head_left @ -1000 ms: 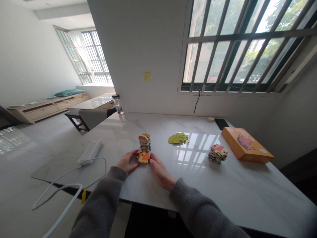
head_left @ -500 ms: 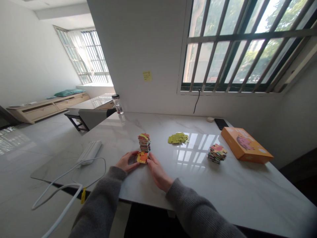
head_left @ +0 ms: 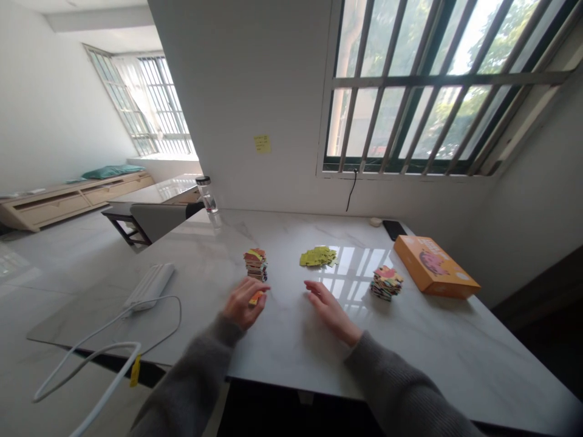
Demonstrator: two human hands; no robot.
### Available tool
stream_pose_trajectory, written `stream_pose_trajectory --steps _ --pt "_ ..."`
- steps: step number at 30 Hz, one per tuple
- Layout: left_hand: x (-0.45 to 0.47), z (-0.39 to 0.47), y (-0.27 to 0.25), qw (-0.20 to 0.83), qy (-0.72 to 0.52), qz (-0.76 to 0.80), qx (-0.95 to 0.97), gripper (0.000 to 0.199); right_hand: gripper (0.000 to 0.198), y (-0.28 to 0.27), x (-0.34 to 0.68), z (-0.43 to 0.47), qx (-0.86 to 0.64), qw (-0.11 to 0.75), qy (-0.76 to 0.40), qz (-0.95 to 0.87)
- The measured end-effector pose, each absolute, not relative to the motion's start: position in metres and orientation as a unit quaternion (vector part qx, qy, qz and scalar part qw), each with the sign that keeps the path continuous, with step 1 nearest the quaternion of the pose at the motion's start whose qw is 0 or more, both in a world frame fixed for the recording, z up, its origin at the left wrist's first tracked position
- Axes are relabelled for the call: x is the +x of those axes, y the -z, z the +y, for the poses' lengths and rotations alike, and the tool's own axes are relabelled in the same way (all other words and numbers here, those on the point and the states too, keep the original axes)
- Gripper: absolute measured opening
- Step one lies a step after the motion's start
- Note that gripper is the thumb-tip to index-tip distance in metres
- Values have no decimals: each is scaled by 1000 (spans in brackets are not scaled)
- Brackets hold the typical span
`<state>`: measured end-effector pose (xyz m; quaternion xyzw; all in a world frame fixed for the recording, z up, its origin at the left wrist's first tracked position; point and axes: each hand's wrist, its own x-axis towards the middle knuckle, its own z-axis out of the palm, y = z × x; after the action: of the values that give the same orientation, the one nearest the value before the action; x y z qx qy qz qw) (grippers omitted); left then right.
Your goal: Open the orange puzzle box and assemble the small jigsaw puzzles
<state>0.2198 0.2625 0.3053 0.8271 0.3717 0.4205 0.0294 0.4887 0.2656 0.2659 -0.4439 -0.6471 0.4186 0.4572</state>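
My left hand [head_left: 243,301] arches over an orange puzzle piece [head_left: 255,298], with thumb and fingers apart. The hand covers most of that piece, and whether it touches the piece is unclear. Just behind stands a tall stack of puzzle pieces [head_left: 255,265], its lower part hidden by the fingers. To the right, my right hand [head_left: 328,308] is held over the table with fingers stretched out, holding nothing. Beyond it lies a flat heap of yellow-green puzzle pieces [head_left: 319,257]. A second, shorter stack of puzzle pieces [head_left: 386,283] stands farther right.
An orange box [head_left: 435,267] lies at the right of the white marble-look table [head_left: 291,358], near a black phone [head_left: 394,229] and a small pale round object [head_left: 375,222]. A clear bottle [head_left: 207,195] stands back left. A white power strip [head_left: 150,285] with its cable [head_left: 112,376] is at left.
My right hand has left the orange puzzle piece and moved right. My left hand has shifted from the piece's side to above it. The view has turned slightly to the right.
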Motion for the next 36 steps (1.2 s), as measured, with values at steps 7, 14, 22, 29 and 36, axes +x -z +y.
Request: stream_pose_trajectory --steps 7,14,22,29,36 --pt "325 307 -290 90 -274 427 857 48 29 -267 552 278 -479 448 -269 -705" --pt "394 373 -264 100 -275 528 798 75 33 -260 553 282 -478 479 -293 -675" --pt "421 415 -268 142 -249 525 802 72 40 -256 556 288 -495 511 -338 -616" --pt "405 419 -263 162 -303 474 811 59 40 -258 556 289 -501 510 -345 -608" --pt "387 383 -264 188 -420 437 773 64 40 -261 554 289 -501 505 -345 -613"
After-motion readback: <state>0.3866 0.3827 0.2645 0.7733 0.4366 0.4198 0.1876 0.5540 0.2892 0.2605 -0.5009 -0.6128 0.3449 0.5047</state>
